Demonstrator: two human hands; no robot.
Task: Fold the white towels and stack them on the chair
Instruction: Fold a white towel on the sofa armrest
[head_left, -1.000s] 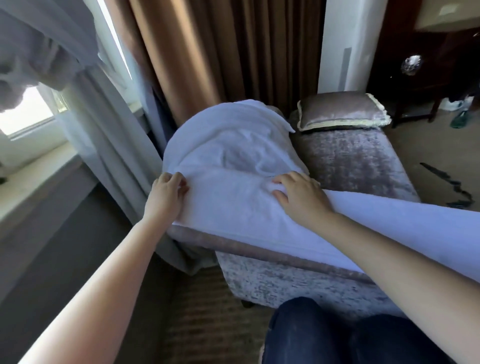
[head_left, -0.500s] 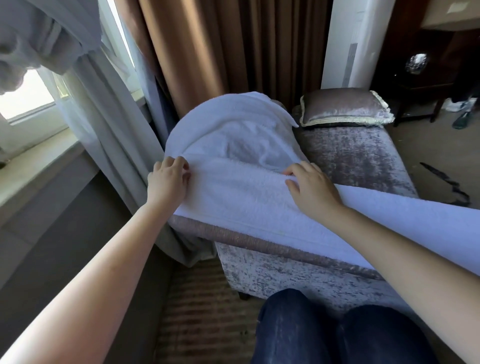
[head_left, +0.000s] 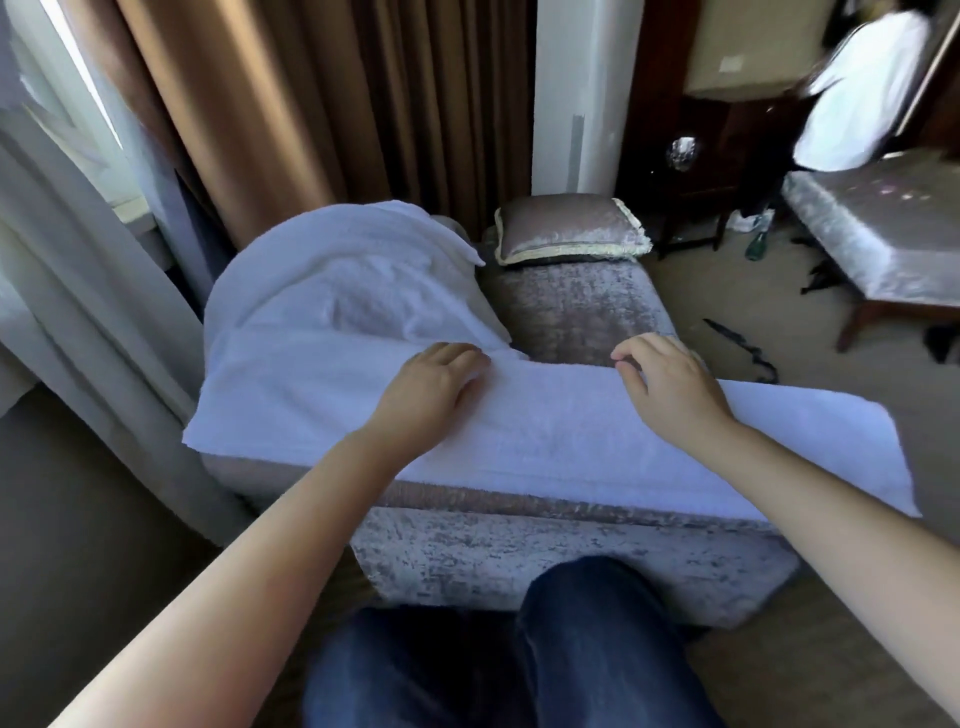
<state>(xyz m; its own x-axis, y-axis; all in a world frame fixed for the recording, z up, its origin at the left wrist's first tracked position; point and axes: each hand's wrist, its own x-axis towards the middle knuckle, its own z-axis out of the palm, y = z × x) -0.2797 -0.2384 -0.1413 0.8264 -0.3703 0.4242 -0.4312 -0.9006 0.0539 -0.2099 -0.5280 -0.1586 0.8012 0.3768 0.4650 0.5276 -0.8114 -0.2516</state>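
A white towel (head_left: 561, 441) lies as a long folded strip across the front of the grey velvet chair (head_left: 571, 540), its right end hanging past the seat. A second white towel (head_left: 332, 291) is draped loosely over the chair's raised left end. My left hand (head_left: 431, 387) rests palm down on the middle of the strip, fingers bent at its far edge. My right hand (head_left: 670, 387) sits further right on the same edge, with thumb and fingertips pinching it.
A velvet cushion (head_left: 569, 228) lies at the far end of the seat. Brown and sheer curtains hang at the left and behind. A second velvet bench (head_left: 878, 234) stands at the right, with a person in white beyond it. My knees are against the chair front.
Both hands have slid to the right along the towel strip's far edge. The left hand left the strip's left end and is now near its middle. The view has tilted right.
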